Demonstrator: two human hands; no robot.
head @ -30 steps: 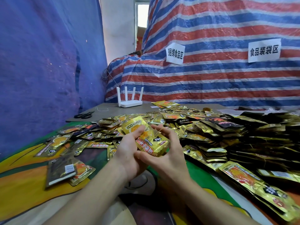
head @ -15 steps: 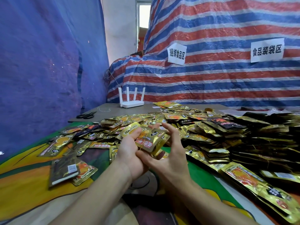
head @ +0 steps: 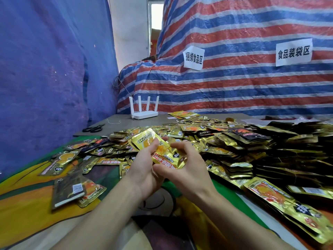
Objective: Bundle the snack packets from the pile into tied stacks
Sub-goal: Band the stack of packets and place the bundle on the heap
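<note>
Gold-foil snack packets, a small stack (head: 163, 152), sat gripped between a worker's two hands just above the near part of the table (head: 27, 210). The left hand (head: 144, 168) pinched it, thumb on the top packet and fingers beneath. The right hand (head: 189, 165) curled its fingers over the stack's far edge, thumb tucked under the near one. The packets looked fanned rather than flush, the top one jutting up and to the left, so the step in hand appeared to be squaring the stack before tying. Doing it well likely meant tapping the edges level, pressing the left thumb down so the slick foil could not slide, and checking the count before reaching for a tie. Whether a tie was already on the stack could not be told. Loose packets (head: 77, 190) lay to the left, and the pile (head: 243, 147) spread just behind and to the right. Farther back, scissors (head: 93, 128) and a length of string (head: 113, 121) lay well apart from the hands, near a white router (head: 144, 112) below a striped tarp (head: 234, 87).
</note>
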